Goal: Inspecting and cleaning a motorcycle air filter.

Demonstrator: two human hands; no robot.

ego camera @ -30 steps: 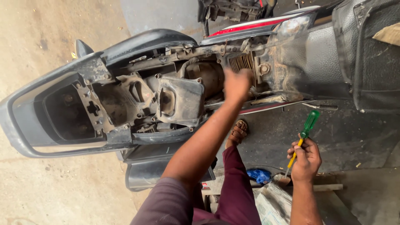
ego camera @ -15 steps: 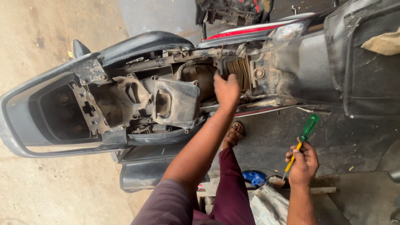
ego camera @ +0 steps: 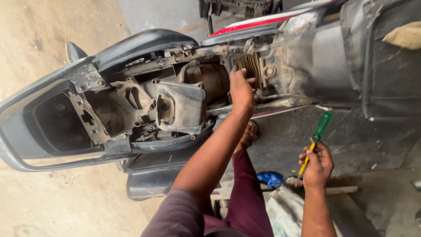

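Observation:
A grey scooter (ego camera: pixel 144 44) lies stripped of its seat, with the dirty frame and engine parts exposed. My left hand (ego camera: pixel 241 90) reaches into the open bay, fingertips against the finned engine cylinder (ego camera: pixel 252 66); its fingers are hidden behind the back of the hand, so a grip does not show. Lower right, away from the scooter, my right hand (ego camera: pixel 316 164) is shut on a screwdriver (ego camera: pixel 322 126) with a green handle and a yellow shaft, handle pointing up.
A dusty plastic box-shaped part (ego camera: pixel 182 107) sits in the frame left of my hand. The dark footboard panel (ego camera: pixel 377 66) is at the right. My sandalled foot (ego camera: pixel 249 134) rests below, beside a blue cloth (ego camera: pixel 269 179) and a white sack (ego camera: pixel 285 210). Sandy ground (ego camera: pixel 35 206) lies at the left.
My left hand has moved a little left and deeper into the bay, up against the finned cylinder. The right hand keeps the screwdriver in about the same place.

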